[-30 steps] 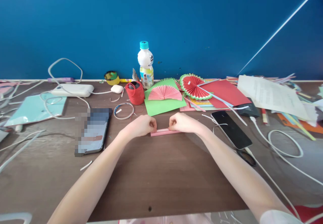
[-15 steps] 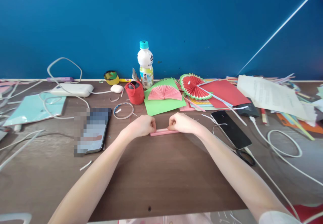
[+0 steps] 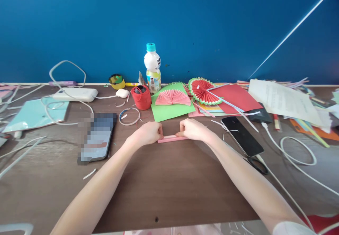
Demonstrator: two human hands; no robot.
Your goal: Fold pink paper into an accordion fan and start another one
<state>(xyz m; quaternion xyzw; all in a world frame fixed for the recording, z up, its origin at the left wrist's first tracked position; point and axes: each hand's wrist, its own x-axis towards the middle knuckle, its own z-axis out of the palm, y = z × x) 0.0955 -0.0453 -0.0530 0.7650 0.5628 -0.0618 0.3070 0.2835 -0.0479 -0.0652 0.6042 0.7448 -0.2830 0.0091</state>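
Note:
A narrow folded strip of pink paper (image 3: 172, 138) lies on the brown table between my hands. My left hand (image 3: 150, 132) is closed on its left end, fingertips pressed down on it. Over the right end, my right hand (image 3: 192, 130) is closed with its fingers on the strip. Just beyond my hands, a pink pleated paper fan (image 3: 173, 97) rests on a green sheet of paper (image 3: 161, 113). Behind it to the right is a red pleated fan with a green edge (image 3: 202, 88).
A white bottle (image 3: 152, 67) stands at the back beside a red roll (image 3: 141, 97). To the left lies a phone (image 3: 102, 136); another phone (image 3: 242, 136) lies right, with scissors (image 3: 257, 165) partly under it. Cables (image 3: 288, 154) cross both sides. Paper sheets (image 3: 286, 99) are piled at back right.
My right hand's knuckles have lifted and shifted slightly right, with its fingers still on the strip. The left hand and the pink strip look nearly unchanged.

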